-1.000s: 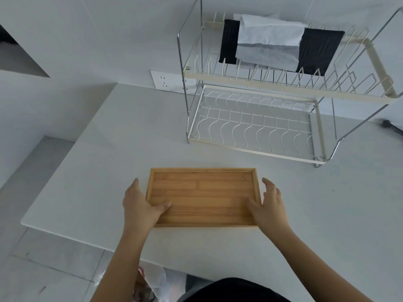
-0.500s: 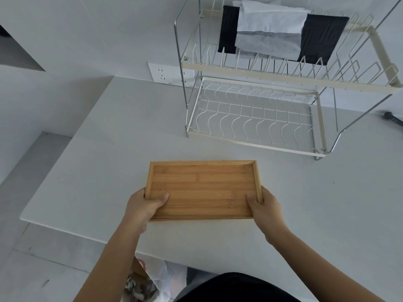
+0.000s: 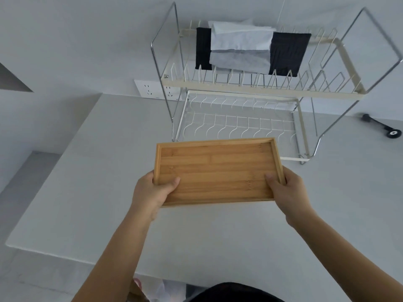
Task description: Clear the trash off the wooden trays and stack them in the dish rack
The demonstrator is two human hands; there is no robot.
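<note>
A bare wooden tray (image 3: 218,171) with a low rim is held above the white counter, tilted a little, its far edge overlapping the front of the dish rack's lower tier. My left hand (image 3: 150,192) grips its near left corner, thumb on the inside face. My right hand (image 3: 287,192) grips the near right corner the same way. The two-tier wire dish rack (image 3: 261,88) stands just beyond, with a wavy-wire lower shelf (image 3: 237,125) that holds nothing.
On the rack's upper tier lean a black mat (image 3: 287,53) and a white and grey cloth (image 3: 239,49). A black tool (image 3: 381,126) lies on the counter (image 3: 98,182) at the far right. A wall socket (image 3: 150,89) sits left of the rack. A plastic bag (image 3: 157,290) shows below the counter's edge.
Both hands closed on the tray's near corners, lifted it off the counter and carried it forward toward the rack's lower tier.
</note>
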